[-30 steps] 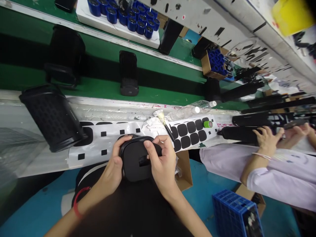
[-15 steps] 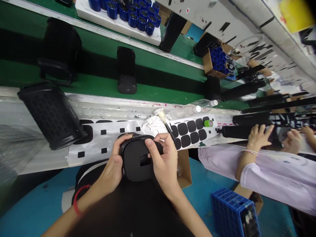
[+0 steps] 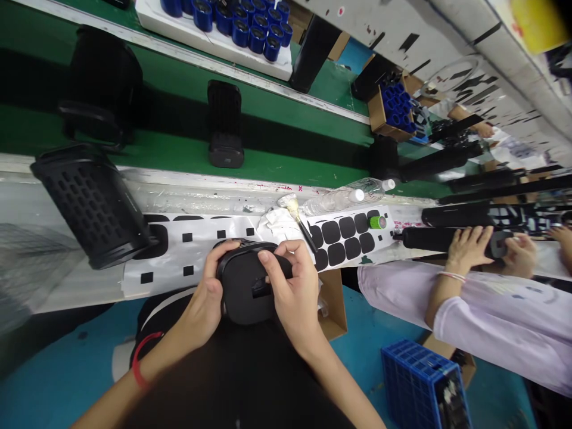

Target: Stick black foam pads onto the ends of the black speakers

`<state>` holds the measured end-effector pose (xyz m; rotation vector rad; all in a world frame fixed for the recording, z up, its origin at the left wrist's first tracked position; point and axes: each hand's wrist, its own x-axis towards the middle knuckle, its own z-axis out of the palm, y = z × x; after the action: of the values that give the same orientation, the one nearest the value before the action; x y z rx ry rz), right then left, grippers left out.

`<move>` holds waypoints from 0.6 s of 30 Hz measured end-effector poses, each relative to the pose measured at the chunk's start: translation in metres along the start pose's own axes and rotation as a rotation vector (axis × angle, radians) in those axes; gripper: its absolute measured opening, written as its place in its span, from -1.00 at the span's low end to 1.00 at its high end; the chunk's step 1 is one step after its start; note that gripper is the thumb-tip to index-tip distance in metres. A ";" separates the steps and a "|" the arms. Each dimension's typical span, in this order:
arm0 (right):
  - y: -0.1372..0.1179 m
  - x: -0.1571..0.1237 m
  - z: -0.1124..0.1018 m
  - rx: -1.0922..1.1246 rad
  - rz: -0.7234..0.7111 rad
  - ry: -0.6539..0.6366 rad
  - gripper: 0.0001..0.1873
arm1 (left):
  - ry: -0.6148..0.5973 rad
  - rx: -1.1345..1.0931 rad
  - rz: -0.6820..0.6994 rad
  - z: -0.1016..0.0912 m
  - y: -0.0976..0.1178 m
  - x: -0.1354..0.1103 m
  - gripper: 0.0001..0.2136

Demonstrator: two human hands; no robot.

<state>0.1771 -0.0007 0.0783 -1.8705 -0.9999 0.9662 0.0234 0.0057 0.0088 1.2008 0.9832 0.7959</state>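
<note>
Since half a second ago the right hand [image 3: 295, 295] has slid its forefinger a little leftward over the black housing [image 3: 241, 292]. The square opening in the housing's face, clear then, now has a dark piece across it; what that piece is cannot be made out. The housing is held over the lap at the near edge of the workbench [image 3: 67, 286], and its lower rim is lost against dark clothing. It is matte, smooth plastic, a rounded square with a ribbed strip along its far edge. The left hand [image 3: 203, 301] clasps its left side, fingers pressed together over the top and thumb on the face. The right hand pinches the upper right rim between forefinger and thumb, with its other fingers hidden behind. Just beyond lie a white sheet of black rounded pads [image 3: 346, 235] and a perforated black shell [image 3: 92, 205]. A co-worker's hand [image 3: 469, 247] rests on a black tube [image 3: 429, 238], cut off at the frame's edge.
</note>
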 end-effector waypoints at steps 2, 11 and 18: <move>0.000 0.001 0.000 -0.002 -0.011 0.001 -0.75 | -0.016 -0.028 -0.007 0.000 -0.001 0.000 -0.44; 0.000 0.001 0.002 -0.033 -0.036 -0.009 -0.75 | -0.122 -0.088 -0.016 -0.009 0.002 0.001 -0.56; -0.003 0.003 0.003 -0.121 -0.141 0.038 -0.79 | -0.222 -0.079 -0.020 -0.016 0.008 0.001 -0.41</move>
<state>0.1748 0.0042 0.0785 -1.8809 -1.1734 0.8005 0.0094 0.0143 0.0158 1.1814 0.7744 0.6633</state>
